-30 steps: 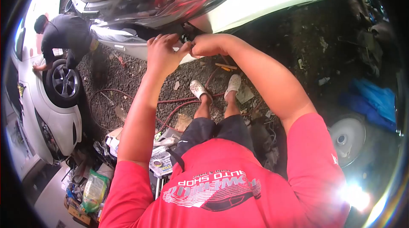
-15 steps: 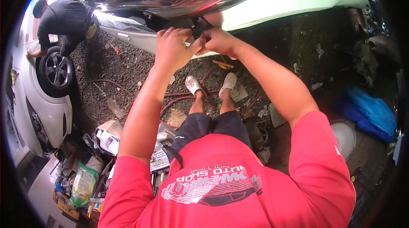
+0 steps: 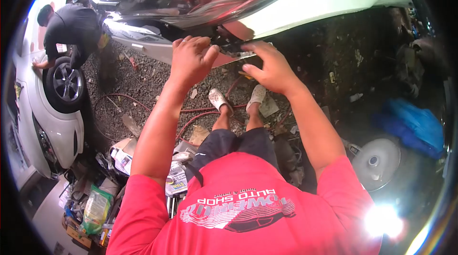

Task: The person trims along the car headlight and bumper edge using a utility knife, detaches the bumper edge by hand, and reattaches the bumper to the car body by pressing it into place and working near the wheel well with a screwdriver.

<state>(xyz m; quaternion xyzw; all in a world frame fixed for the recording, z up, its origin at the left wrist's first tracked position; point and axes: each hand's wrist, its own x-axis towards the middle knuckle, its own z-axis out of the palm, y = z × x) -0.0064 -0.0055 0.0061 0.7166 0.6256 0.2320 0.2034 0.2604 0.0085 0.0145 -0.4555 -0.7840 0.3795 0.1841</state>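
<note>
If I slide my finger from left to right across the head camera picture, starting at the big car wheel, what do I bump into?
Big car wheel → the person's left hand → the person's right hand → bright blue bundle.

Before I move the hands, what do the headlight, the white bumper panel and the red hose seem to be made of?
Headlight: probably glossy clear plastic, possibly glass; it is see-through with bright reflections.
White bumper panel: likely painted plastic, possibly metal; the surface looks smooth.
Red hose: rubber or soft plastic, finish unclear; it lies in loose curves.
</note>
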